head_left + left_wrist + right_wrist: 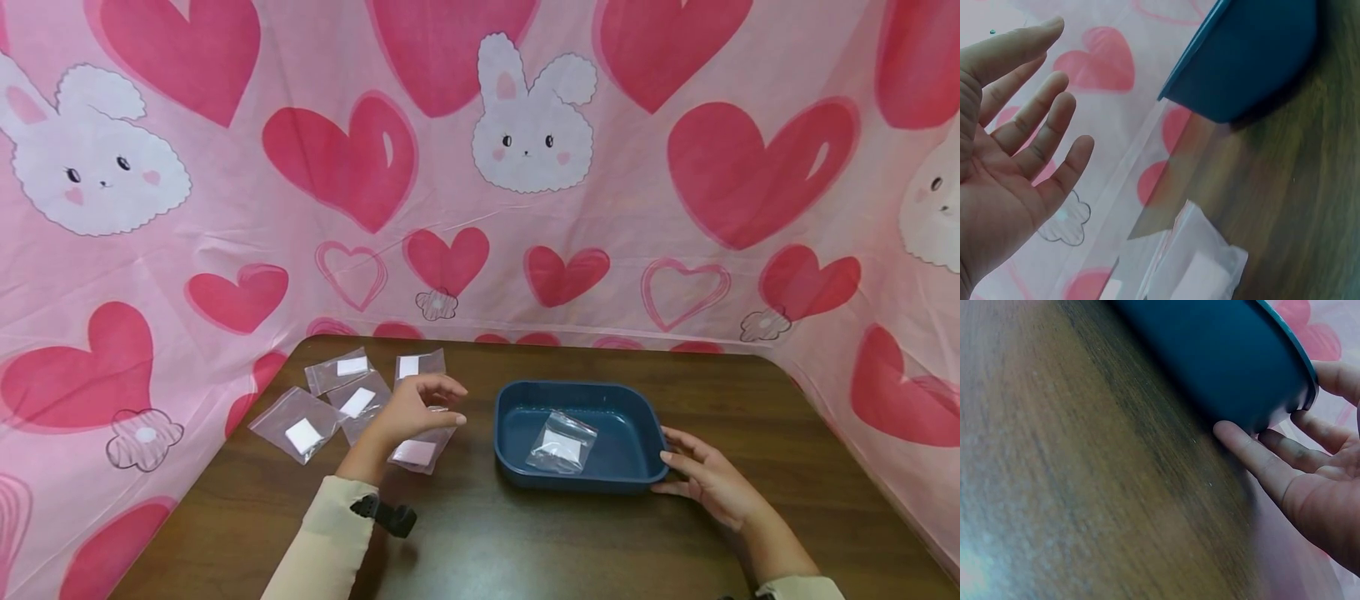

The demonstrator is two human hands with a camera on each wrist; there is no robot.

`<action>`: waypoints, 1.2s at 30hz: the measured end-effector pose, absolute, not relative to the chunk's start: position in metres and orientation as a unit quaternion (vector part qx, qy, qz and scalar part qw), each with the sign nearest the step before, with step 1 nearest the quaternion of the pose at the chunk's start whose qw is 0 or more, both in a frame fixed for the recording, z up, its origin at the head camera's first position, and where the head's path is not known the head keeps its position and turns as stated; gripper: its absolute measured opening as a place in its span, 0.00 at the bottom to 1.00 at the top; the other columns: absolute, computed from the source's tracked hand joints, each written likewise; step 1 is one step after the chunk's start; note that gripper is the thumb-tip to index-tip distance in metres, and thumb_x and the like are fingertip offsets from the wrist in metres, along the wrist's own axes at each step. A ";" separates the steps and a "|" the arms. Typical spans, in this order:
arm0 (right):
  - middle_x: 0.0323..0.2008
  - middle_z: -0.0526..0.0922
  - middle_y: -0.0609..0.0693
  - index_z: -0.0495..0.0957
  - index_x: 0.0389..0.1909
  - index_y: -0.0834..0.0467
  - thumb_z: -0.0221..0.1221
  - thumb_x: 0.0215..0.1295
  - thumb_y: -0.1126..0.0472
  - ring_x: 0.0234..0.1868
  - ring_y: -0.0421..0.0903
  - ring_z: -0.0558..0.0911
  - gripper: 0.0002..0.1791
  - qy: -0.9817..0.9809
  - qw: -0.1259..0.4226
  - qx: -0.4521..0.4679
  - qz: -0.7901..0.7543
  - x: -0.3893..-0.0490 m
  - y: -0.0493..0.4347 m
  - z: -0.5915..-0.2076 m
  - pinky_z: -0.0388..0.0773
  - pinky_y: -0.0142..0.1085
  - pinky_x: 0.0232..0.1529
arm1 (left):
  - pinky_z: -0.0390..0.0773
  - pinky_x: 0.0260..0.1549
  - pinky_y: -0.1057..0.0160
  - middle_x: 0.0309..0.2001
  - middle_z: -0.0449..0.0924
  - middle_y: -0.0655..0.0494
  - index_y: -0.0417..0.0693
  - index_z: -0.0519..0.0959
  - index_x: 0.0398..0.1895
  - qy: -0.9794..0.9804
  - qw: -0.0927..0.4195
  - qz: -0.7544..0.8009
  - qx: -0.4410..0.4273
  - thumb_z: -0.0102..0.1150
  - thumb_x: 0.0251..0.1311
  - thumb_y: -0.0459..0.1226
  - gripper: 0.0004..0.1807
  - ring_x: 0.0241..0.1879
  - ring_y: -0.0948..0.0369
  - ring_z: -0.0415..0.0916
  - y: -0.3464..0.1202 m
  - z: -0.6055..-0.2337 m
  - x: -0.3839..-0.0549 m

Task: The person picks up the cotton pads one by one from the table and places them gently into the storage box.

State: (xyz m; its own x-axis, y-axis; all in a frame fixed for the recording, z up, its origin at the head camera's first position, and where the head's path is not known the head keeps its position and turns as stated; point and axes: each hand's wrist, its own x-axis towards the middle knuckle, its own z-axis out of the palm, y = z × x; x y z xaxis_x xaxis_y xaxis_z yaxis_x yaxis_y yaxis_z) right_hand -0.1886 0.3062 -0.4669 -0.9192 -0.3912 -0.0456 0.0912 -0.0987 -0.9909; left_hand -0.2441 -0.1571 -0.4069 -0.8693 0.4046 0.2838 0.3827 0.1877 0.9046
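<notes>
- Head view: your left hand (415, 408) hovers beside a blue tray (577, 483), fingers loosely spread, thumb apart, with nothing in its hold.
- Around and below that hand, to the tray's left, lie several clear bags (288, 417), each with a small pale piece inside; two partly overlap.
- Your right hand (708, 477) touches the tray's right end, its fingers fairly straight and spread against the outer wall and rim.
- Inside the tray, left of centre, rests one clear bag with a white piece (561, 447).
- Everything sits on a dark brown wooden table (480, 542), before a pink backdrop (450, 200) of hearts and rabbits.
</notes>
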 end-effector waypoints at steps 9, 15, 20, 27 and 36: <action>0.56 0.72 0.46 0.61 0.68 0.61 0.47 0.76 0.64 0.52 0.50 0.80 0.23 0.652 0.165 -0.111 -0.731 -0.189 0.306 -0.466 0.78 0.55 0.49 | 0.72 0.53 0.39 0.47 0.81 0.47 0.40 0.83 0.46 0.760 0.035 0.607 0.228 0.72 0.49 0.28 0.18 0.49 0.41 0.75 -0.174 -0.411 -0.234; 0.56 0.73 0.45 0.64 0.67 0.58 0.47 0.76 0.65 0.51 0.49 0.80 0.21 0.646 0.165 -0.120 -0.735 -0.188 0.306 -0.467 0.78 0.54 0.49 | 0.67 0.55 0.34 0.49 0.79 0.37 0.36 0.82 0.47 0.760 0.034 0.604 0.237 0.72 0.47 0.26 0.21 0.52 0.33 0.71 -0.184 -0.421 -0.234; 0.56 0.74 0.44 0.65 0.66 0.56 0.47 0.76 0.66 0.52 0.49 0.80 0.20 0.638 0.167 -0.135 -0.740 -0.189 0.307 -0.469 0.78 0.54 0.49 | 0.70 0.52 0.36 0.48 0.79 0.32 0.33 0.81 0.47 0.773 0.018 0.583 0.250 0.71 0.46 0.24 0.20 0.48 0.33 0.73 -0.191 -0.432 -0.234; 0.56 0.74 0.43 0.64 0.67 0.58 0.47 0.76 0.65 0.52 0.49 0.80 0.21 0.642 0.162 -0.132 -0.737 -0.189 0.307 -0.470 0.78 0.54 0.48 | 0.72 0.52 0.37 0.47 0.78 0.30 0.28 0.79 0.49 0.788 0.020 0.571 0.229 0.72 0.48 0.26 0.22 0.48 0.35 0.75 -0.202 -0.442 -0.234; 0.57 0.74 0.45 0.62 0.69 0.61 0.46 0.76 0.65 0.52 0.48 0.80 0.22 0.643 0.160 -0.143 -0.735 -0.188 0.307 -0.470 0.79 0.54 0.48 | 0.73 0.51 0.39 0.48 0.78 0.31 0.27 0.79 0.48 0.794 0.035 0.564 0.223 0.73 0.47 0.27 0.23 0.48 0.36 0.75 -0.214 -0.452 -0.239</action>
